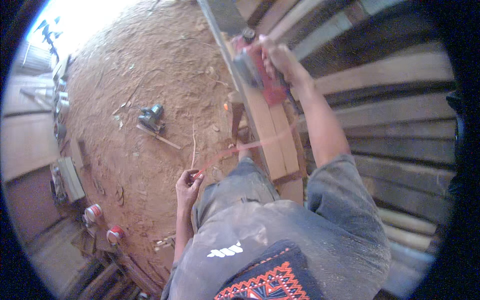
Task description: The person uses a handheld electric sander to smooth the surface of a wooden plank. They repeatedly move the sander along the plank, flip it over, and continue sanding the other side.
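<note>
My right hand (282,60) is closed round the rear handle of a red electric planer (272,92), which has a dark knob at its front. Motion blurs both the hand and the tool. The planer sits over the far part of long pale boards (272,157) lying side by side; its underside is hidden. Lower and to the left, my left hand (188,187) pinches an orange-red cord (215,159). From those fingers the cord runs right, in front of my legs and across the boards, toward the planer's back end.
Stacked planks (385,75) fill the right side. On the brown dirt floor (165,65) to the left lies a dark green power tool (151,116) with a wooden strip (167,140) by it. Two red-and-white cans (93,212) stand at lower left, near more timber (27,142).
</note>
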A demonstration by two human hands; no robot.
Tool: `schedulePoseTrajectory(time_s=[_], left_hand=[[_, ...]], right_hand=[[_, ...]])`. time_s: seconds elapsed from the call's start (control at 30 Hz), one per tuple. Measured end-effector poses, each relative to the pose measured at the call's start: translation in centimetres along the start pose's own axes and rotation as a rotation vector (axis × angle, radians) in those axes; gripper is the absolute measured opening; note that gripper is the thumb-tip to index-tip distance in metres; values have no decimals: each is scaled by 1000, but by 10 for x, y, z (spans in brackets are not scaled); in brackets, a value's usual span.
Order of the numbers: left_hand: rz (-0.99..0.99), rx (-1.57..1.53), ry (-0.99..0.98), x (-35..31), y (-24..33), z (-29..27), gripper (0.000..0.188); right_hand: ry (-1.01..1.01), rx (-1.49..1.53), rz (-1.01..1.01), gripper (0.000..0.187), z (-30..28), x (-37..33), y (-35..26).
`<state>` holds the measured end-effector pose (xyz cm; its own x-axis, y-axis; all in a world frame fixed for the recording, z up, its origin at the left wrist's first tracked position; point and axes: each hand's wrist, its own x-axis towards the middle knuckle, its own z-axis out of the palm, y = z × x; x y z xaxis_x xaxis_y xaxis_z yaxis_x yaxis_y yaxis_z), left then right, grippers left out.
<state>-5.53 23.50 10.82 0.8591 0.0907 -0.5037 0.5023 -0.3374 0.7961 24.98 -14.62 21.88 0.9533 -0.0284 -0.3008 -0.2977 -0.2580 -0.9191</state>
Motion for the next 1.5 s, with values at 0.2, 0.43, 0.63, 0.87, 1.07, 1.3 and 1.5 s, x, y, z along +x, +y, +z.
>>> schedulePoseTrajectory(time_s=[0.2,0.43,0.63,0.87,1.07,1.3,1.5], left_hand=[[176,249,-487,27,24,4,42],[313,227,-598,39,64,56,42],[62,3,3,53,54,-4,31],[178,-46,121,28,26,-16,27],[75,173,-265,35,-3,-18,37],[214,50,-535,31,20,33,41],[57,11,-3,32,16,-8,33]], right_hand=[[18,-187,249,66,-18,-331,43],[223,25,413,53,-8,-356,69],[89,-108,-48,53,-14,-67,1],[62,144,-15,50,6,64,-16],[-56,-195,-1,51,-7,-227,30],[100,-92,338,60,23,-371,57],[-50,-46,-45,51,21,-99,21]])
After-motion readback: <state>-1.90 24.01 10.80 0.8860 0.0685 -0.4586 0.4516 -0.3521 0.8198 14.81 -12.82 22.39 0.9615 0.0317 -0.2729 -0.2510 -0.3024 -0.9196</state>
